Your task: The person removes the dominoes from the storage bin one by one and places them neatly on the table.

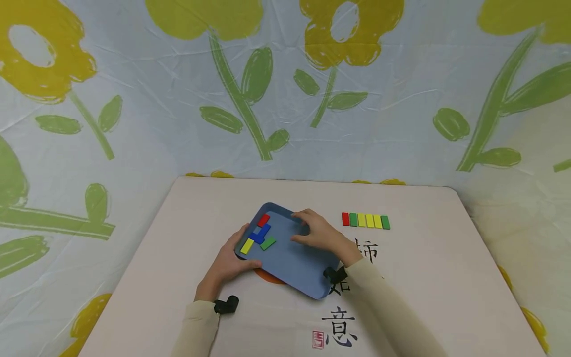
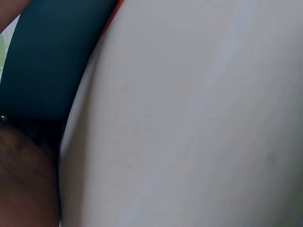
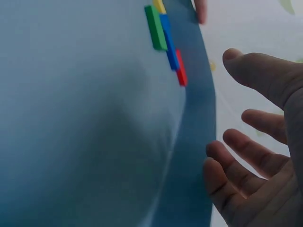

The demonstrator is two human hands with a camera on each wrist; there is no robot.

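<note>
Gripping the blue tray [image 1: 294, 258] by its left end: my left hand [image 1: 229, 264], thumb at the near edge; a firm, level hold should prevent sliding. Coloured blocks [image 1: 264, 231]: in the tray, near that hand. My right hand [image 1: 322, 233]: digits parted, empty, by the tray's far edge. Beyond: a row of tiles [image 1: 370, 221].

Head: we look forward-down, farthest off, at table [image 1: 450, 253] | left wrist: close beside tray [image 2: 52, 61] | right wrist: close across it, sharing head's blocks [image 3: 169, 43]

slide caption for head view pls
The left hand grips a blue tray of coloured blocks; the empty right hand hovers near its far edge.
</note>
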